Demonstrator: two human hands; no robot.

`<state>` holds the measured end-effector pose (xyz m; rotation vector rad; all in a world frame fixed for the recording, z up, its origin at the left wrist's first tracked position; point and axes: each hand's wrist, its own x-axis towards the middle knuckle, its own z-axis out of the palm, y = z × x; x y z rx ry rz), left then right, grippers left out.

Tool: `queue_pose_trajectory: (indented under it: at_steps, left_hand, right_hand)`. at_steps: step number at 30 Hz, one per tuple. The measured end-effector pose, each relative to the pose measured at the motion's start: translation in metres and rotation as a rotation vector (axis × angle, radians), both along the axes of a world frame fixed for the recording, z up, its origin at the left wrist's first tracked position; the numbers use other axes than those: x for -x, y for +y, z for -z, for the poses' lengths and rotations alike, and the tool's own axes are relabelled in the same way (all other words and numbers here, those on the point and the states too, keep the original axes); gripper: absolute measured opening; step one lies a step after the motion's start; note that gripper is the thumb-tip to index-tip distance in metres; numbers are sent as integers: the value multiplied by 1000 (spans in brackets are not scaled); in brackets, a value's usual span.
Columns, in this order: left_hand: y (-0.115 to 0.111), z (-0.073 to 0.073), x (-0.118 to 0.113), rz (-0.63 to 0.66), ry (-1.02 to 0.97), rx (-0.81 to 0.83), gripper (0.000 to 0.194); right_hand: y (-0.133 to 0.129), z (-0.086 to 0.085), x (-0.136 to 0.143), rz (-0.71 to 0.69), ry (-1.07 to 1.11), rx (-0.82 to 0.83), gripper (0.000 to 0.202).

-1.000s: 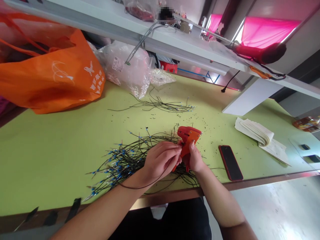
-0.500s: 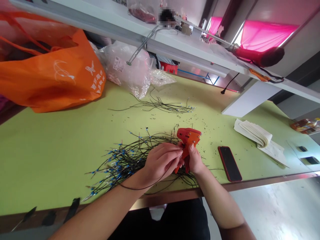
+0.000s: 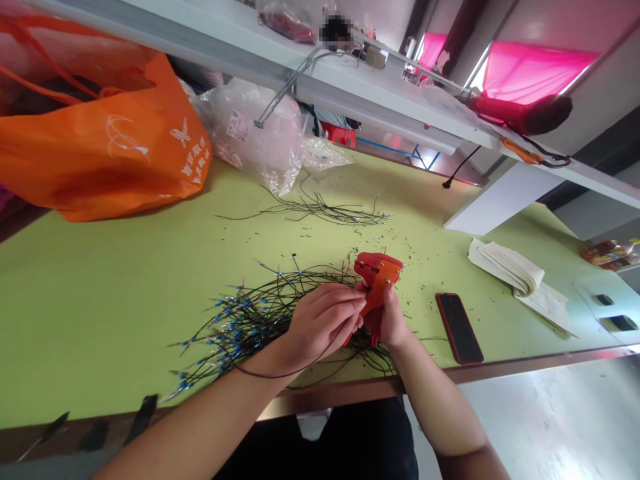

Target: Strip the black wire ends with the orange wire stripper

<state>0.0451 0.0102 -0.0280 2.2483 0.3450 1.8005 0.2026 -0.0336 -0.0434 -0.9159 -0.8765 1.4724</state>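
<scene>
My right hand (image 3: 394,319) is closed round the handles of a red and orange wire stripper (image 3: 381,272), its head pointing away from me. Pinched in the fingers of my left hand (image 3: 325,313) is a black wire (image 3: 280,377), whose tail loops back over my left wrist. The left fingertips are close beside the stripper's jaw; the wire's tip is hidden there. Beneath and left of my hands lies a heap of black wires (image 3: 250,327) with blue connectors on their ends.
Behind the hands lies a smaller bunch of black wires (image 3: 340,212) among scattered black offcuts. A phone (image 3: 460,328) and folded papers (image 3: 515,267) lie to the right. An orange bag (image 3: 145,147) and clear plastic bags (image 3: 255,133) stand back left, under a white shelf (image 3: 390,87).
The handles of the wire stripper have spread apart, and its tilt has changed slightly. My left hand stays beside the jaw with the wire.
</scene>
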Motion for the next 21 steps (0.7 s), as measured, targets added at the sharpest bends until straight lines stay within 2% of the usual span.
queue_pose_trajectory:
  at_steps: [8, 15, 18, 21]
  left_hand:
    - [2, 0, 0, -4, -11, 8, 22]
    - [3, 3, 2, -7, -12, 14, 27]
    - [2, 4, 2, -5, -9, 20, 26]
    - [-1, 7, 1, 6, -53, 96, 27]
  right_hand:
    - [4, 3, -2, -39, 85, 10, 77]
    - [2, 5, -4, 15, 110, -10, 74]
    - [1, 1, -3, -24, 150, -25, 72]
    - [2, -4, -2, -114, 176, -18, 77]
